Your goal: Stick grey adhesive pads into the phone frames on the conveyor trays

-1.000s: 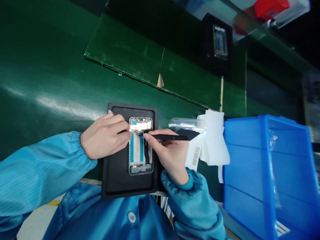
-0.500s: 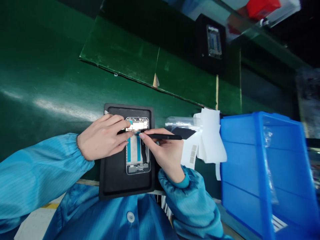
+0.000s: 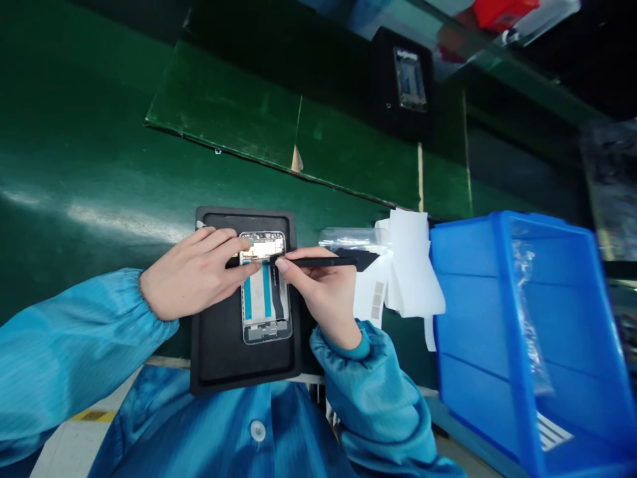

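Observation:
An opened smartphone (image 3: 256,292) lies in a black tray (image 3: 219,358), its circuit board bare at the top and blue strips running down its middle. My left hand (image 3: 192,275) reaches over it from the left, fingers stretched out, with fingertips on the upper part near the board. My right hand (image 3: 326,289) pinches a slim black pen-like tool (image 3: 333,261) between thumb and fingers. Its tip points left at the lower edge of the board, close to my left fingertips. A black flex strip (image 3: 277,295) runs down the phone's right side. The exact tip contact is hidden.
White papers (image 3: 413,265) and a clear plastic sheet (image 3: 348,238) lie right of the tray. Beyond them stands a blue bin (image 3: 472,318) with plastic bags inside. Another black tray (image 3: 381,86) holding a phone frame (image 3: 411,79) sits on the raised green board (image 3: 229,99).
The whole view has shifted slightly, so things appear a little further left. Both hands keep their places at the phone, and the black tool lies a bit flatter.

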{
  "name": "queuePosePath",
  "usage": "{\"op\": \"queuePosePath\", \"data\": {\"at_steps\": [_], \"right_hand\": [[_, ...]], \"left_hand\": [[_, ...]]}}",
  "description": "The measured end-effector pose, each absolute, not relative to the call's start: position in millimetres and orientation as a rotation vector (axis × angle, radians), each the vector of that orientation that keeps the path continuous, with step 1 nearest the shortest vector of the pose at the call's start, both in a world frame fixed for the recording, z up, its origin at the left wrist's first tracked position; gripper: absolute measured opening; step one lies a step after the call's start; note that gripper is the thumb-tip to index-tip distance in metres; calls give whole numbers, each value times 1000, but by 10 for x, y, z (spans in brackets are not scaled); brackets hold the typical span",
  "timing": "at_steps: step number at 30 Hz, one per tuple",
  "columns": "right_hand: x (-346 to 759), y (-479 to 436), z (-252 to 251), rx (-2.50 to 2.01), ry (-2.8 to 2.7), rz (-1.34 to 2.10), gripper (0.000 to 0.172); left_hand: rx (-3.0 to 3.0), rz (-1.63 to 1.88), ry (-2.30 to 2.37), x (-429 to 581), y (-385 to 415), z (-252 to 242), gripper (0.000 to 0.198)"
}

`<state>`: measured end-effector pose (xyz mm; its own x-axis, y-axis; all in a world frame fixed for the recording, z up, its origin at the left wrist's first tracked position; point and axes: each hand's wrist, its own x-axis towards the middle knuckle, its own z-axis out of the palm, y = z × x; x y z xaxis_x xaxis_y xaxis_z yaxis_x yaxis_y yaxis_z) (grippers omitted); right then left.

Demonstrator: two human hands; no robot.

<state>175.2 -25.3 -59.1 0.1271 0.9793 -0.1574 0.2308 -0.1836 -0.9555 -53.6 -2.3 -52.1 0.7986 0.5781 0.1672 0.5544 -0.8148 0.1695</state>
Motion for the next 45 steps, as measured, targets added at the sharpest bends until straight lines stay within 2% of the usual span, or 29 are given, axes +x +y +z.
{"op": "queuePosePath", "data": {"at_steps": [8,12,15,19,23,25,28,35,41,45], "right_hand": [[1765,-248,-593,-1514,-1159,1195,22],[1780,-239,-632,-1464,-1143,1225,24],[1783,-226,-673,-1443,-1124,1251,29],[1784,-217,-663,-1386,-1094,1285,32],[1839,-234,-526,-1314,-1109,1267,32],[1900,-240,-449,-1284,-1144,1249,30],[2031,-232,-390,-1263,-1233,1177,25],[2314,-186,-540,-1253,-1403,982,16],[2286,-228,-724,-1125,-1468,880,5],[2281,-219,-863,-1068,-1634,704,12]], "left_hand": [[2767,426,861,-634,47,-568,23],[2662,543,1368,-689,48,-575,20],[2514,440,1755,-701,37,-558,29],[2260,160,1868,-721,78,-450,40],[2252,13,1988,-1030,239,-313,38],[2350,43,2017,-1322,360,-286,30],[2561,268,1976,-1765,569,-261,18],[2638,359,2233,-2126,904,138,36],[2734,211,2148,-1258,1301,375,31],[2706,75,1850,75,1686,217,30]]}}
